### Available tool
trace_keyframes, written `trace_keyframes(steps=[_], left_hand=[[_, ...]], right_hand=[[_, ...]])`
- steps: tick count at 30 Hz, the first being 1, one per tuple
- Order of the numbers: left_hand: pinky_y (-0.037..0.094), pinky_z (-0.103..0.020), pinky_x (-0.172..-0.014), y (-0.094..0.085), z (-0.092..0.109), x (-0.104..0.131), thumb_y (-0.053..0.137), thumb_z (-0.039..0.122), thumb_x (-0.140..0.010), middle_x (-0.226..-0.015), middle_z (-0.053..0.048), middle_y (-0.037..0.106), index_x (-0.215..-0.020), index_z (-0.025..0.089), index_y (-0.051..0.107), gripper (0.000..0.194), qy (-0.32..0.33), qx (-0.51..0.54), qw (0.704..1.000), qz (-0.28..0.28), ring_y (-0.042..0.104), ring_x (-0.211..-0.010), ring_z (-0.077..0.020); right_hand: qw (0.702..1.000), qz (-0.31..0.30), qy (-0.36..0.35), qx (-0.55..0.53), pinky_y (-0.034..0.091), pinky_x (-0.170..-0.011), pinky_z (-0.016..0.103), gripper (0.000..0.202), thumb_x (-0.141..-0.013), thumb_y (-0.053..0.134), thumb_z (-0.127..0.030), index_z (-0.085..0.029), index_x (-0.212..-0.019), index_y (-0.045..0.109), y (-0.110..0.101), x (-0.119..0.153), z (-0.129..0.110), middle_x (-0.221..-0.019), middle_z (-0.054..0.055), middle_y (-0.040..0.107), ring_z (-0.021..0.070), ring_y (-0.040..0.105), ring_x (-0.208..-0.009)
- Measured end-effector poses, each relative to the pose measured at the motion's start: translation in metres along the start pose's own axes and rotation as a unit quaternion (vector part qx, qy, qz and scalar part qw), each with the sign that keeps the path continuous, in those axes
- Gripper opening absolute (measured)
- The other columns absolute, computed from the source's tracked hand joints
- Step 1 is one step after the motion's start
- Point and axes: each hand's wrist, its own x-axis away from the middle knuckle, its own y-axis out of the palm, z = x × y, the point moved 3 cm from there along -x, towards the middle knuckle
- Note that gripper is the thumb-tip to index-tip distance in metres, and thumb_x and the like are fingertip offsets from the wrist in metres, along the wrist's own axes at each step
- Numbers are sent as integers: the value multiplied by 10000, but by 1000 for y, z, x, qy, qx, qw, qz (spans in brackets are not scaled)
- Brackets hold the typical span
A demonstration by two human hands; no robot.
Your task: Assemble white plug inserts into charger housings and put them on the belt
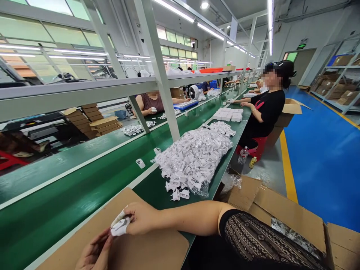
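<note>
Over a cardboard sheet (152, 247), my right hand (142, 219) is closed, with white covers on its thumb and index finger. Pinched there is a small white plastic piece (120, 227), mostly hidden by the fingers. From the lower left, my left hand (97, 251) meets the near end of that piece with its fingertips pressed together. Beyond the right forearm lies a large heap of white plastic plug parts (194, 159), partly under clear plastic film. Several loose plug parts (180, 194) lie at its near edge.
A green conveyor belt (92, 176) runs along the left, carrying a white piece (140, 163). A metal post (165, 75) and shelf (84, 92) stand above it. An open carton (289, 210) sits at my right. A co-worker (267, 105) sits farther along the bench.
</note>
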Motion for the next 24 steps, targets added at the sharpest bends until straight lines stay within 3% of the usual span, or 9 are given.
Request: trace_keyframes(steps=[3, 6, 10, 13, 15, 18, 20, 22, 24], left_hand=[[396, -649, -1199, -2, -10, -7, 765, 678, -615, -1280, -119, 696, -1167, 229, 634, 723, 24, 20, 999, 11, 600, -1308, -406], [376, -644, -1220, -5, -18, -14, 731, 473, -682, -1329, -116, 672, -1171, 217, 623, 563, 31, 57, 997, 36, 619, -1296, -374], [423, -620, -1205, -7, -18, -14, 599, 209, -621, -1401, -88, 629, -1095, 212, 629, 475, 26, 131, 989, 65, 612, -1317, -345], [421, -631, -1205, -6, -16, -13, 548, 178, -599, -1356, -83, 639, -1069, 205, 637, 479, 49, 142, 987, 61, 566, -1367, -338], [432, -643, -1191, -5, -17, -13, 545, 195, -618, -1335, -85, 637, -1078, 198, 642, 470, 63, 137, 987, 53, 558, -1367, -336], [505, -589, -1140, -4, -20, -15, 564, 238, -653, -1339, -100, 624, -1081, 180, 647, 439, 84, 127, 987, 44, 547, -1361, -329], [533, -537, -1115, -4, -21, -17, 599, 285, -676, -1356, -114, 613, -1089, 166, 649, 433, 88, 111, 989, 42, 580, -1304, -311], [541, -505, -1097, -4, -21, -19, 638, 337, -686, -1364, -127, 607, -1093, 156, 651, 445, 88, 94, 991, 40, 604, -1248, -295], [546, -486, -1079, -3, -19, -20, 666, 374, -691, -1340, -133, 612, -1080, 156, 658, 446, 94, 84, 991, 41, 596, -1244, -292]], right_hand=[[995, -26, 77, -53, 454, -607, 186, 393, -733, 733, -135, -222, -1116, 722, 19, 0, 14, -841, -21, 695, 112, 614, -661], [990, -29, 136, -37, 446, -585, 200, 452, -707, 748, -169, -225, -1152, 691, 27, 5, 20, -857, -12, 707, 127, 621, -658], [985, 20, 150, 86, 509, -727, 277, 430, -711, 753, -281, -258, -1136, 689, 19, 10, 17, -1042, 27, 731, 227, 683, -938], [982, 76, 123, 123, 512, -909, 340, 380, -775, 699, -281, -248, -1154, 679, 12, 6, 18, -1207, 60, 703, 260, 622, -1177], [983, 104, 104, 107, 497, -969, 340, 351, -790, 701, -258, -230, -1140, 684, 12, 1, 21, -1241, 73, 684, 241, 605, -1202], [988, 124, 82, 32, 507, -934, 302, 303, -768, 768, -282, -221, -1060, 716, 16, -5, 23, -1198, 65, 690, 208, 635, -1114], [987, 114, 75, -79, 518, -852, 272, 301, -742, 807, -299, -205, -1017, 728, 19, -8, 20, -1102, 50, 716, 183, 659, -998], [966, 106, 85, -219, 511, -784, 241, 275, -724, 817, -274, -181, -967, 727, 21, -10, 14, -985, 30, 731, 151, 657, -882], [927, 115, 122, -337, 496, -742, 211, 179, -731, 771, -186, -159, -898, 711, 20, -11, 11, -910, 20, 729, 119, 636, -800]])
